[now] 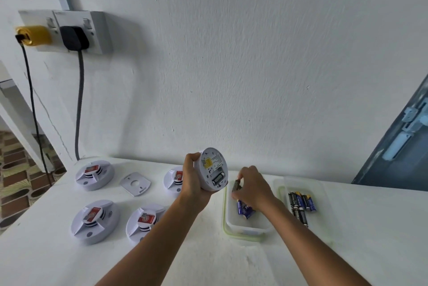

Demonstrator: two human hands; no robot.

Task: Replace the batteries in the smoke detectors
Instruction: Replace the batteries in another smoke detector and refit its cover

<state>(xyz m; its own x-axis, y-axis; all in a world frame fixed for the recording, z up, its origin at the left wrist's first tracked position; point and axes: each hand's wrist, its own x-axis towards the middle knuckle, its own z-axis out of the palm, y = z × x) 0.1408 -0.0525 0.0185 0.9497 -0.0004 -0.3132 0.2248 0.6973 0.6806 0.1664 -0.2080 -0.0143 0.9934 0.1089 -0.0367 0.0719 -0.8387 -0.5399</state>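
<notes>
Left hand [193, 182] gripping smoke detector [212, 170], open bay facing right. Right hand [251, 187] pinching battery [236, 185] upright, just beside bay, over container [245, 227].

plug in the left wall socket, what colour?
Yellow plug, with a black cable leaving its left end; the head view shows it clearly.

Detectors [95, 222] crowd left; table [196, 251] front open.
</notes>
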